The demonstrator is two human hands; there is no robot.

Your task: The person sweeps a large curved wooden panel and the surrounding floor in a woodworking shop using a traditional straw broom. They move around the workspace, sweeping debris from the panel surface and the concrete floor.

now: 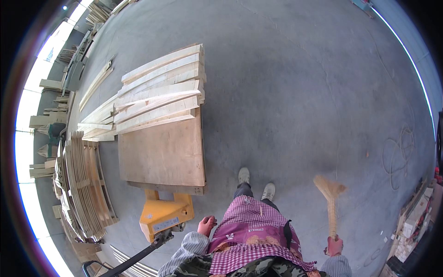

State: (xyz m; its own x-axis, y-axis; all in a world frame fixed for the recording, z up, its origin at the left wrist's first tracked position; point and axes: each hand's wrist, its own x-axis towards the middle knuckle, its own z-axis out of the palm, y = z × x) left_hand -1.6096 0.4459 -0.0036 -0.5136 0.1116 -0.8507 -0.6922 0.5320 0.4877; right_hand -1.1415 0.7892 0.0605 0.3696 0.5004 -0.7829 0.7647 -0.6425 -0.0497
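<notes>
My right hand (335,246), low on the right, is wrapped round the handle of a straw broom (330,203). The broom points away from me, and its bristles fan out at the far end close to the concrete floor; I cannot tell whether they touch it. On the other side of my checked apron, my left hand (206,225) hangs with its fingers curled in, and nothing shows in it. Closest to that hand is a yellow pallet jack (166,213) with a black handle, standing against a board-topped stack (161,157).
Pale wooden planks (159,92) lie across the stack's far half, some overhanging left. Bundled slats (85,184) stand farther left, near timber along the bright wall. At right, a loose hose or cable (397,154) coils on the floor by a wooden crate of offcuts (410,221).
</notes>
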